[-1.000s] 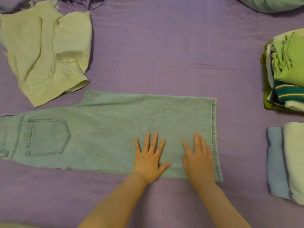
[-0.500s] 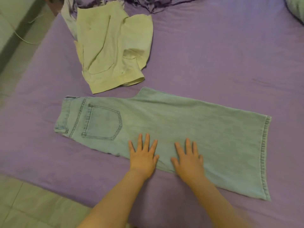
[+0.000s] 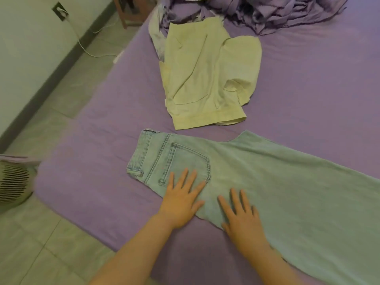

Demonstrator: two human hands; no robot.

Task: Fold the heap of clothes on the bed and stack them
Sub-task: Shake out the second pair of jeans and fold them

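Light blue jeans [image 3: 267, 173] lie flat on the purple bed [image 3: 92, 153], folded lengthwise, waistband at the left and back pocket facing up. My left hand [image 3: 182, 199] presses flat on the jeans just below the pocket, fingers spread. My right hand [image 3: 241, 220] lies flat beside it on the near edge of the leg. A crumpled pale yellow garment [image 3: 205, 79] rests beyond the jeans. The leg's hem runs out of view to the right.
A bunched purple sheet [image 3: 267, 13] lies at the far end of the bed. The bed's left edge drops to a tiled floor [image 3: 51, 95], where a white cable [image 3: 90, 52] trails from a wall socket. A slatted basket [image 3: 12, 182] stands at the left.
Both flat hands have slid left along the jeans from the hem end to the pocket area. The view has swung left, so the folded stacks at the right are out of sight.
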